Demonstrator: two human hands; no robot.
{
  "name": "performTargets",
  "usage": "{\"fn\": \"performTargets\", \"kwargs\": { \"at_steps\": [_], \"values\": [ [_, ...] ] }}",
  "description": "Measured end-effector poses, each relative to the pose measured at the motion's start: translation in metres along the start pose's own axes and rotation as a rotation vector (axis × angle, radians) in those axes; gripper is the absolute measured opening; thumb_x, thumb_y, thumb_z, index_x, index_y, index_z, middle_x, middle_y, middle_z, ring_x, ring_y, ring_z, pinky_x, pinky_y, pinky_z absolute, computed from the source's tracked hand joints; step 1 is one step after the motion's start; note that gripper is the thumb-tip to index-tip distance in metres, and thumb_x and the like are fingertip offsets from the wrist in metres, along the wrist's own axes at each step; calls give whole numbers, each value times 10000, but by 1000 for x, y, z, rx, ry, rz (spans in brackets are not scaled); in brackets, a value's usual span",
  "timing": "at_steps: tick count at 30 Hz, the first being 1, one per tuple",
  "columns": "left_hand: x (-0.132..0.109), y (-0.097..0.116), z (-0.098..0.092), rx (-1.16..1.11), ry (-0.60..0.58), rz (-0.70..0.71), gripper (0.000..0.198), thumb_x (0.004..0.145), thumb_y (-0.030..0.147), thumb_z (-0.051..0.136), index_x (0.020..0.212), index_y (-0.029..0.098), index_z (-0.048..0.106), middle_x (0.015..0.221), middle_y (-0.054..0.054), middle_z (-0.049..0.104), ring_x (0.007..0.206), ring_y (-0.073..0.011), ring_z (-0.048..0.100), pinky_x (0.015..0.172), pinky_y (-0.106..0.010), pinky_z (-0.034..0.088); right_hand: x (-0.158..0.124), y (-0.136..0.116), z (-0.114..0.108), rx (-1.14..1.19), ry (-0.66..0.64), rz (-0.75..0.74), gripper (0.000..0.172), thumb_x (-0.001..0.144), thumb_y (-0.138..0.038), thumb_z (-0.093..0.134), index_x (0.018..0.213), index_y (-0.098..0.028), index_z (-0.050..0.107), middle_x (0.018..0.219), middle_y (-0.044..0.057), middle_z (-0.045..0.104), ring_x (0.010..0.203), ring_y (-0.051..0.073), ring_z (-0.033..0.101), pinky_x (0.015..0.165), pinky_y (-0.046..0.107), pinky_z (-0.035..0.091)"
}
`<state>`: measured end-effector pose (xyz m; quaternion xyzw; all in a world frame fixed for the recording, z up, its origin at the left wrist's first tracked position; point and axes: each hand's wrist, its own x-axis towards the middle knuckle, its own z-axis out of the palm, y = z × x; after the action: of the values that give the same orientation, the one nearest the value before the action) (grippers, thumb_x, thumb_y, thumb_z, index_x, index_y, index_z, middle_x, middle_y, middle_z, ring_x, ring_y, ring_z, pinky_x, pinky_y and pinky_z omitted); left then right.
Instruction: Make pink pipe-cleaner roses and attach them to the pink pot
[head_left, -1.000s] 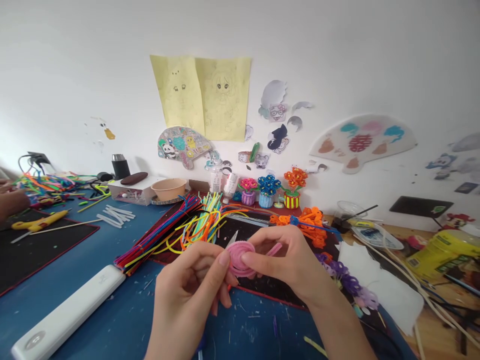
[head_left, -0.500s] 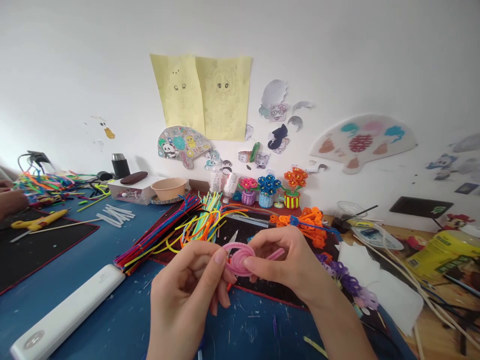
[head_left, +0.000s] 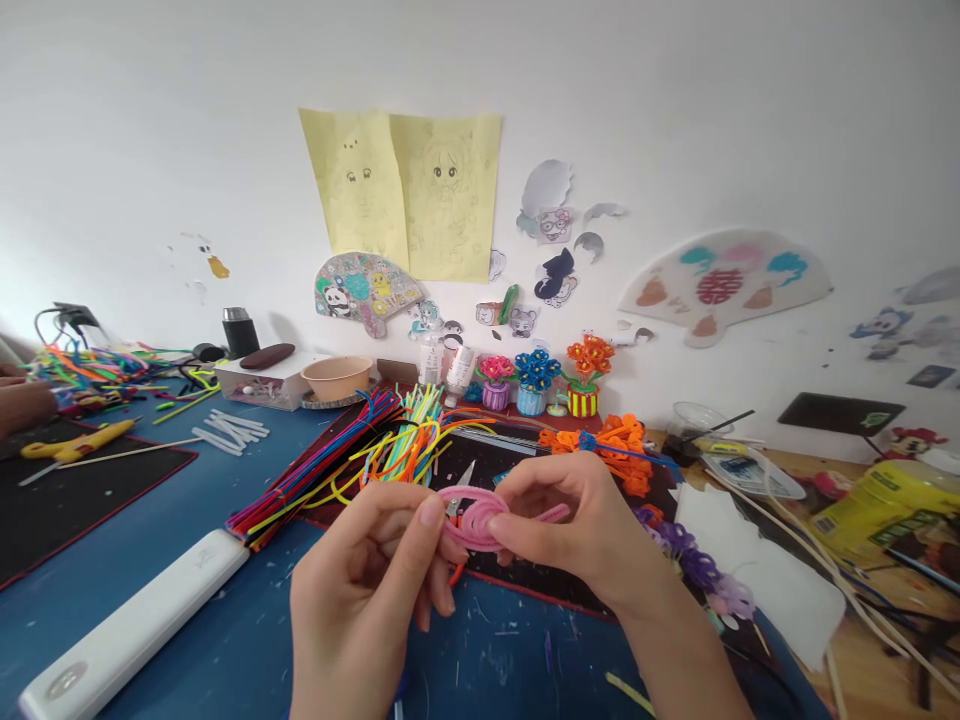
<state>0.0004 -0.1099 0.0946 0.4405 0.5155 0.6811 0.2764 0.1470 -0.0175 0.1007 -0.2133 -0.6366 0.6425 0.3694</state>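
Observation:
A pink pipe cleaner [head_left: 480, 520], wound into a flat coil with a wider loop around it, is held up between my two hands. My left hand [head_left: 375, 570] pinches the outer loop at its left side. On the right of the coil, the thumb and fingers of my right hand [head_left: 562, 520] grip it, and a short pink end sticks out past them. Beneath the coil lie scissors [head_left: 463, 478] with pointed blades and orange-red handles, partly hidden by it and my fingers.
Bundles of coloured pipe cleaners [head_left: 315, 475] lie behind my left hand. Orange looped petals [head_left: 619, 450] and purple ones [head_left: 697, 560] sit at right. Potted pipe-cleaner flowers [head_left: 534, 385] stand by the wall. A white bar-shaped device [head_left: 142, 625] and yellow glue gun [head_left: 79, 440] lie left, near another person's hand [head_left: 26, 402].
My left hand has shifted slightly left, drawing the outer pink loop wider and flatter. My right hand stays in nearly the same place.

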Motion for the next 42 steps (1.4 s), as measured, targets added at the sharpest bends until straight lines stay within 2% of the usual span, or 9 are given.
{"fn": "performTargets", "kwargs": {
  "at_steps": [5, 10, 16, 19, 23, 27, 31, 37, 42],
  "values": [
    [-2, 5, 6, 11, 3, -18, 155, 843, 302, 678, 736, 190, 676, 509, 37, 624, 370, -74, 514, 358, -149, 364, 0, 0, -1, -28, 46, -28, 195, 648, -283, 885, 721, -157, 755, 633, 13, 705, 534, 110, 599, 487, 197, 445],
    [-4, 8, 10, 63, 73, -15, 155, 824, 290, 678, 704, 194, 664, 528, 34, 640, 383, -76, 500, 378, -167, 367, 1, -1, 1, -42, 54, -44, 188, 682, -313, 862, 744, -166, 763, 671, 19, 719, 575, 123, 619, 522, 213, 477],
    [1, 2, 4, 117, -67, 18, 161, 829, 315, 697, 731, 187, 690, 548, 15, 660, 394, -89, 535, 367, -168, 391, 2, 0, 6, -23, 66, -61, 170, 703, -314, 842, 758, -170, 770, 688, 23, 731, 603, 127, 642, 552, 214, 517],
    [4, 4, 1, 148, -83, 14, 187, 818, 317, 711, 687, 184, 711, 571, 3, 678, 421, -84, 541, 401, -159, 414, 2, -2, 6, 13, 68, -73, 158, 692, -293, 849, 768, -175, 778, 702, 26, 741, 622, 137, 669, 581, 222, 551],
    [8, 5, -2, 146, -68, 1, 120, 747, 315, 772, 724, 199, 753, 562, 7, 669, 469, -108, 567, 434, -163, 455, 0, -8, 4, -130, 70, -79, 119, 731, -278, 812, 785, -176, 787, 720, 27, 742, 639, 143, 660, 574, 226, 535],
    [6, 6, -1, 69, -93, -51, 107, 744, 310, 773, 737, 204, 764, 469, 25, 605, 405, -96, 521, 383, -154, 401, -1, -10, 1, -243, 56, -81, 89, 755, -258, 780, 768, -170, 783, 701, 19, 731, 620, 134, 623, 556, 220, 489],
    [2, 5, 2, -23, -67, -124, 166, 777, 333, 745, 707, 182, 743, 471, 13, 603, 414, -82, 506, 397, -143, 380, 0, -8, 1, -193, 33, -81, 127, 731, -281, 822, 778, -169, 785, 691, 14, 727, 618, 134, 633, 576, 223, 504],
    [6, -2, -4, -103, -174, -142, 174, 789, 345, 770, 764, 174, 745, 486, 16, 620, 427, -81, 542, 406, -130, 407, 0, -5, 2, -111, 31, -83, 145, 702, -269, 856, 786, -171, 791, 695, 10, 732, 604, 122, 638, 573, 208, 520],
    [6, -5, -3, -129, -127, -161, 119, 762, 277, 804, 791, 185, 734, 541, 30, 647, 455, -74, 578, 413, -107, 424, 0, -5, 3, 14, 42, -69, 146, 692, -232, 861, 810, -176, 796, 681, 6, 734, 584, 110, 639, 565, 190, 525]
  ]
}}
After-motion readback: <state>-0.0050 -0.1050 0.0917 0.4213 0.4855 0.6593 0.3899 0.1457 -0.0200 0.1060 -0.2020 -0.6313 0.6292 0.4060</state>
